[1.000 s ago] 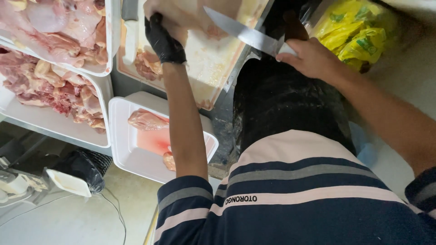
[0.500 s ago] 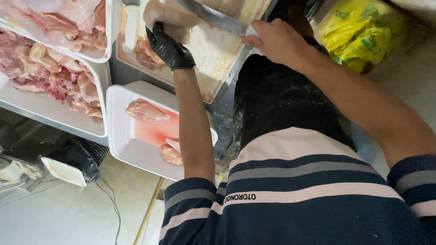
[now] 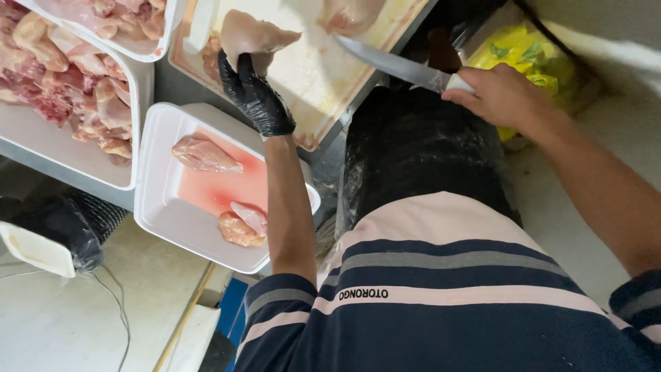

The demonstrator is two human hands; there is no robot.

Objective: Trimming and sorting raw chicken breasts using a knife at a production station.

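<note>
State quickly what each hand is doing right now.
Left hand: gloved, closed on a raw chicken piece.
Right hand: bare, closed on a knife.

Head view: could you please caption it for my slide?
Gloved left hand holds chicken piece on cutting board; right hand holds knife.

On the cutting board [image 3: 303, 83] there are two chicken pieces [image 3: 251, 34] and one knife [image 3: 396, 64]. The white foam tray [image 3: 165, 213] holds three pieces. Two other trays [image 3: 76, 162] carry many pieces, too many to count.
</note>
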